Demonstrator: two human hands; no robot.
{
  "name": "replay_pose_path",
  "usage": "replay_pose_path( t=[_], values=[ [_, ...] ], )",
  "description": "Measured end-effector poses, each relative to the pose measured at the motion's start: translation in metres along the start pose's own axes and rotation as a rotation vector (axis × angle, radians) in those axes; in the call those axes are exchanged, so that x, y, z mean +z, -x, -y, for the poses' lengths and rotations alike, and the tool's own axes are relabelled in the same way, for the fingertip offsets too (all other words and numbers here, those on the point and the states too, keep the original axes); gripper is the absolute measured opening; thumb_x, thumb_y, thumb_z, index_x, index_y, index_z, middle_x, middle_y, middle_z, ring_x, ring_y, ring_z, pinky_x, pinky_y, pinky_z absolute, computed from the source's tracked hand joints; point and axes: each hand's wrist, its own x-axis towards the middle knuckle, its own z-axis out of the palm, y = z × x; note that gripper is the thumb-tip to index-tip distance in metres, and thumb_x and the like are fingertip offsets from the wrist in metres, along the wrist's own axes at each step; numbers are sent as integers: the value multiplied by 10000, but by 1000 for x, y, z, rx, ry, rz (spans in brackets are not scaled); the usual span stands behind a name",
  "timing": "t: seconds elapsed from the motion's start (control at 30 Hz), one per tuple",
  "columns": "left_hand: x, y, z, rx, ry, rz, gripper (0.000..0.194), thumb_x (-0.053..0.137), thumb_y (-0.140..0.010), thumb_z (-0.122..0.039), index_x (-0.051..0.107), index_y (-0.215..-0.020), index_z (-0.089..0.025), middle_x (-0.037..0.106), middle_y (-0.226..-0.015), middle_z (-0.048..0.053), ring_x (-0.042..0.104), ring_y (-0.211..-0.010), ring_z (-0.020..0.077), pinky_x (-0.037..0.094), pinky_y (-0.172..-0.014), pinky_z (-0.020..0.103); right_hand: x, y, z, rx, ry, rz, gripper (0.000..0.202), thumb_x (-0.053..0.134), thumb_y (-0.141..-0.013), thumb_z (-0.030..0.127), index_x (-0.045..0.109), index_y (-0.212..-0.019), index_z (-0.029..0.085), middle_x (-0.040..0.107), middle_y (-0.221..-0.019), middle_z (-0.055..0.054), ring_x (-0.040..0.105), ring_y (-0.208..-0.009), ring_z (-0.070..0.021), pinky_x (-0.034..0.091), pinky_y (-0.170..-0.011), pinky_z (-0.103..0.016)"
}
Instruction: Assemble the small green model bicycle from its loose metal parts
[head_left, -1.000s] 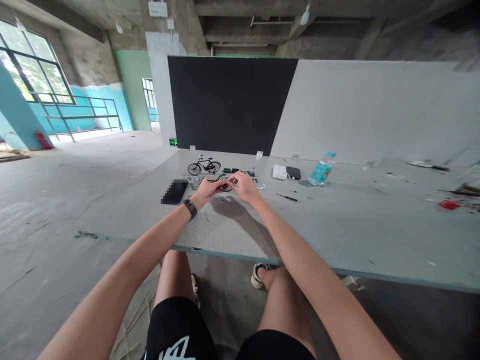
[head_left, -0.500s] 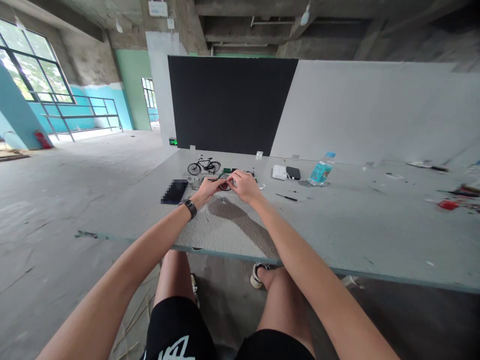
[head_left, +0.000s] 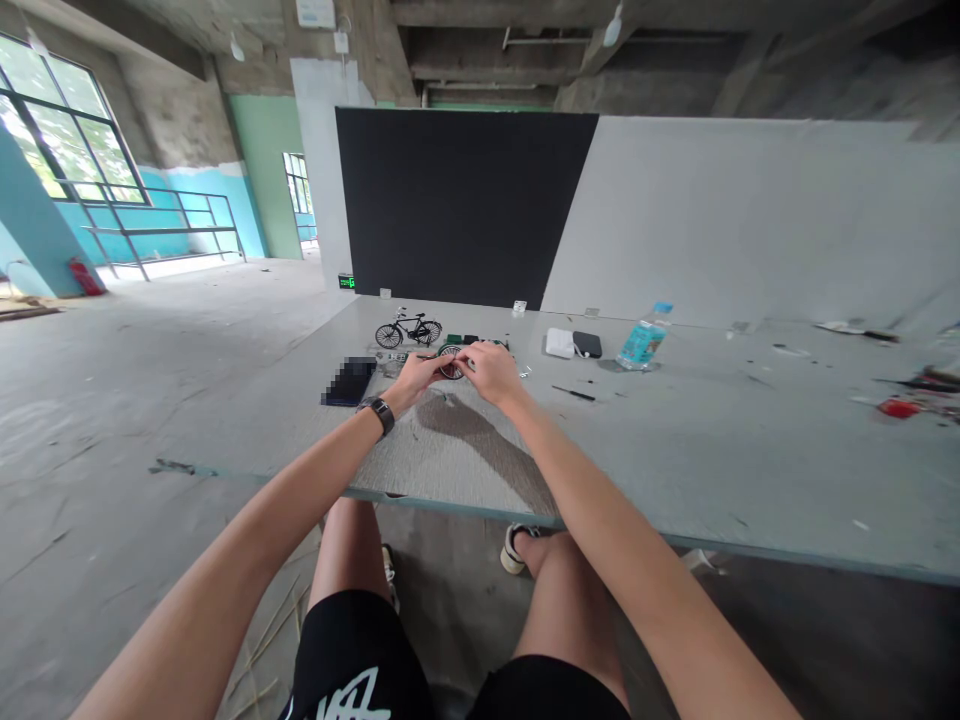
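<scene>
A small spoked wheel [head_left: 450, 364] is held up between my two hands over the table. My left hand [head_left: 418, 378] pinches it from the left, with a dark watch on that wrist. From the right, my right hand [head_left: 487, 370] has its fingertips closed on the wheel near its middle. Just behind the hands lie small green and black parts [head_left: 455, 340], partly hidden by them. A black model bicycle [head_left: 409, 329] stands upright behind my left hand. To the left lies a dark phone [head_left: 350, 382], its screen blurred out.
A white case [head_left: 559, 343] and a dark square item [head_left: 587, 345] lie at the back, with a bottle [head_left: 644, 338] to their right. A thin black screwdriver [head_left: 574, 393] lies right of my hands. Red-handled tools [head_left: 898, 408] are at the far right.
</scene>
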Motion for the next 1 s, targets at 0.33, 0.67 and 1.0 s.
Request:
replay_pose_path(
  t=[0.33,0.67,1.0],
  values=[
    [-4,-7,5,51,-34,-25,236,825,-704,-307,713,-696,-100,707,-746,76,620,-730,150,481,-726,284,-8,4,18,-44,306,92,384,318,-1088,359,652,-1115,172,716,-1028,-117,606,-981,-241,286,-814,-342],
    [-6,-9,8,38,-17,-18,206,788,-728,-287,716,-681,-99,712,-738,89,635,-713,158,488,-712,290,-5,5,17,-10,331,178,387,267,-1096,336,612,-1221,213,703,-1115,-101,642,-966,-232,278,-807,-346],
    [-2,-8,7,2,41,-89,205,815,-698,-244,680,-627,-107,682,-672,54,609,-657,134,498,-697,283,-3,3,22,27,282,218,514,269,-1078,509,642,-1062,157,722,-1054,-122,646,-929,-234,290,-793,-335]
  ],
)
